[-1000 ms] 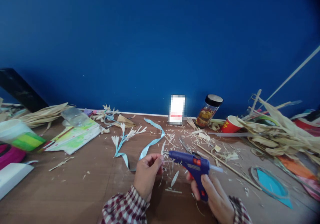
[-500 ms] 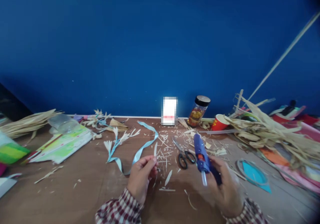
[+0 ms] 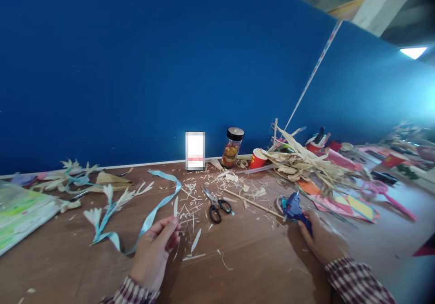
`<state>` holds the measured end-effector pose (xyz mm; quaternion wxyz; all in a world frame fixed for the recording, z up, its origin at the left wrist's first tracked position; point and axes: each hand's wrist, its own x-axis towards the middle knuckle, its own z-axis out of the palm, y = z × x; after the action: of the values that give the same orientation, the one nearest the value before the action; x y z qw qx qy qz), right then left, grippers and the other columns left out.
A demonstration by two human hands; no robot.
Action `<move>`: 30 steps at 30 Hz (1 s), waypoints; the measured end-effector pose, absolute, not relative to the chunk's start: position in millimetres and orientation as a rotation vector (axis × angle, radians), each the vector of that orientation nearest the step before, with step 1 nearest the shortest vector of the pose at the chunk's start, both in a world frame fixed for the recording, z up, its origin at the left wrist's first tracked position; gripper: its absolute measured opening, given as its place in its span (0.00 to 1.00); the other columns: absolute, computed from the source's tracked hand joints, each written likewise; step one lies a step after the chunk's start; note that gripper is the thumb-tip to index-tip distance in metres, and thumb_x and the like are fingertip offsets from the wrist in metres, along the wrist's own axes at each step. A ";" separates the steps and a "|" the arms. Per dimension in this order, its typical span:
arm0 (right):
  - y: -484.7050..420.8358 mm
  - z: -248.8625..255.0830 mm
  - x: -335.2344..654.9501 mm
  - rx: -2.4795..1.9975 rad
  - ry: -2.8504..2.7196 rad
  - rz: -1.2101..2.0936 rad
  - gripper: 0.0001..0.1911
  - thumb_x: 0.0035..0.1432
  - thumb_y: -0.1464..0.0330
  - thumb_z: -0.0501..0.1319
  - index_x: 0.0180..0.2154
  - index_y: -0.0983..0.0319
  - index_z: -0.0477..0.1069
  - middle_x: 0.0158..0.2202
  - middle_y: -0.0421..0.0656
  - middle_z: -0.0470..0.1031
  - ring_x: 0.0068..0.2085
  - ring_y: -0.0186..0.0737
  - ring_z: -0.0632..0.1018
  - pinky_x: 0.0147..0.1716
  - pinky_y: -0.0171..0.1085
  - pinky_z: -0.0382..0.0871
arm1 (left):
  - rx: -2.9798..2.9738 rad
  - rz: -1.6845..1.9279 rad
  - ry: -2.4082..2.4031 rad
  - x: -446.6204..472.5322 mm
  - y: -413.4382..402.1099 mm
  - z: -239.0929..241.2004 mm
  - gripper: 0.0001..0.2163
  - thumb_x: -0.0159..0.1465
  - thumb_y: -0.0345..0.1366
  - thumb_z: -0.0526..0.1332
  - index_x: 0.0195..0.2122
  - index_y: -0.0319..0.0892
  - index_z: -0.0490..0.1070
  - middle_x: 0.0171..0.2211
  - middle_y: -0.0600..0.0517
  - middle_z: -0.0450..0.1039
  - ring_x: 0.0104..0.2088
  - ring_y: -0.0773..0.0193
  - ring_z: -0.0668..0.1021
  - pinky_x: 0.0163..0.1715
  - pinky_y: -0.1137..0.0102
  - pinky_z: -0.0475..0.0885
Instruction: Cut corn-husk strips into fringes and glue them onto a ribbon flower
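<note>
My left hand (image 3: pixel 152 247) is closed in a pinch on a thin, pale petal-shaped strip (image 3: pixel 176 207), which points up from the fingertips. To its left lies a stem wrapped in light-blue ribbon (image 3: pixel 157 209), topped with white husk-like petals (image 3: pixel 91 216). On the right, my right hand (image 3: pixel 322 237) wraps the handle of a blue glue gun (image 3: pixel 294 207), its nozzle turned up and away from me. The gun is low over the table, partly covering a round blue-centred piece; whether it touches cannot be told. Black-handled scissors (image 3: pixel 216 205) lie between my hands.
Pale trimmings (image 3: pixel 192 200) litter the brown table around the scissors. Along the blue wall stand a dark-lidded jar (image 3: pixel 231 149) and a red paper cup (image 3: pixel 258 159). Dried husks (image 3: pixel 299 159) pile up at right, near pink scissors (image 3: pixel 387 197). A thin stick (image 3: pixel 254 203) lies mid-table.
The view has turned to the right. My right hand has carried the glue gun rightward and lower, and its nozzle end has swung. My left hand keeps its pinch on the strip.
</note>
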<state>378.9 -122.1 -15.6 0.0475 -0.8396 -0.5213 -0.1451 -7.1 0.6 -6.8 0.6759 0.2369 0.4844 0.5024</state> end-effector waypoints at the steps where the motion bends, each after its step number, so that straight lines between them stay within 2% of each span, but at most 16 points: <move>1: -123.7 -13.9 380.9 -2.537 -1.630 -0.418 0.18 0.55 0.57 0.46 0.43 0.59 0.62 0.37 0.47 0.73 0.35 0.48 0.76 0.28 0.40 0.69 | 0.537 1.137 1.083 -7.5 0.4 -6.2 0.11 0.43 0.36 0.67 0.27 0.38 0.72 0.22 0.55 0.70 0.21 0.74 0.69 0.20 0.80 0.67; 3: -127.1 -2.4 379.5 -2.443 -1.707 -0.423 0.19 0.53 0.54 0.48 0.43 0.57 0.63 0.39 0.48 0.72 0.38 0.50 0.75 0.30 0.42 0.69 | 0.541 1.155 1.082 -7.8 0.1 -4.9 0.11 0.43 0.36 0.67 0.27 0.38 0.71 0.22 0.55 0.70 0.21 0.74 0.69 0.20 0.80 0.67; 5: -129.8 17.8 366.8 -2.365 -1.651 -0.463 0.21 0.52 0.53 0.49 0.44 0.57 0.63 0.40 0.50 0.71 0.35 0.52 0.75 0.26 0.44 0.68 | 0.549 1.164 1.086 -7.1 -0.2 -4.1 0.11 0.43 0.36 0.67 0.27 0.37 0.71 0.22 0.55 0.70 0.21 0.74 0.69 0.20 0.80 0.67; 8: -125.2 49.0 319.5 -2.040 -1.683 -0.070 0.17 0.54 0.58 0.52 0.45 0.56 0.62 0.32 0.48 0.73 0.30 0.43 0.75 0.25 0.37 0.68 | 0.559 1.175 1.096 -5.0 -0.8 -4.1 0.11 0.43 0.36 0.67 0.27 0.37 0.71 0.22 0.54 0.69 0.20 0.74 0.69 0.20 0.79 0.67; 12: -91.2 56.6 227.3 -1.674 -1.989 0.552 0.09 0.57 0.66 0.51 0.37 0.58 0.68 0.31 0.43 0.73 0.32 0.38 0.74 0.30 0.34 0.68 | 0.588 1.181 1.094 -3.2 -1.8 -5.2 0.11 0.44 0.36 0.66 0.27 0.37 0.70 0.21 0.55 0.69 0.20 0.74 0.68 0.19 0.79 0.66; 15: -54.4 38.7 176.7 -1.597 -2.171 0.524 0.07 0.54 0.70 0.55 0.37 0.59 0.69 0.32 0.41 0.71 0.34 0.37 0.73 0.34 0.34 0.65 | 0.619 1.184 1.087 -2.8 -2.6 -5.7 0.12 0.44 0.37 0.66 0.27 0.36 0.70 0.21 0.55 0.69 0.20 0.74 0.68 0.20 0.79 0.66; 17: -34.6 25.5 160.0 -1.682 -2.211 0.453 0.13 0.49 0.67 0.60 0.40 0.60 0.67 0.36 0.43 0.69 0.35 0.39 0.72 0.34 0.35 0.64 | 0.626 1.193 1.087 -2.6 -3.1 -5.9 0.13 0.43 0.38 0.66 0.27 0.36 0.70 0.21 0.54 0.69 0.20 0.74 0.69 0.20 0.78 0.67; 20: -19.5 10.9 152.9 -1.765 -2.294 0.409 0.12 0.47 0.65 0.62 0.36 0.60 0.68 0.37 0.42 0.68 0.36 0.40 0.71 0.34 0.35 0.62 | 0.627 1.190 1.082 -2.5 -3.6 -6.1 0.13 0.44 0.38 0.66 0.28 0.36 0.70 0.21 0.54 0.69 0.20 0.74 0.69 0.20 0.78 0.67; 25: -18.5 -0.4 155.4 -1.737 -2.262 0.510 0.06 0.46 0.67 0.63 0.30 0.59 0.69 0.32 0.38 0.67 0.33 0.35 0.70 0.31 0.31 0.59 | 0.631 1.172 1.076 -2.6 -3.6 -5.3 0.12 0.45 0.38 0.65 0.28 0.36 0.69 0.21 0.55 0.69 0.19 0.74 0.68 0.19 0.79 0.66; 30: -17.4 3.8 155.3 -1.567 -2.198 0.604 0.03 0.47 0.74 0.59 0.26 0.61 0.67 0.26 0.36 0.68 0.28 0.32 0.69 0.28 0.30 0.58 | 0.638 1.135 1.087 -1.5 -5.4 -6.9 0.12 0.45 0.39 0.65 0.27 0.37 0.69 0.19 0.57 0.68 0.14 0.78 0.65 0.13 0.82 0.61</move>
<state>155.3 -17.4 3.8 0.1868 -0.5566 -0.7806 0.2145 -1.5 -5.4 -6.9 0.6614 0.2821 0.4808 0.5017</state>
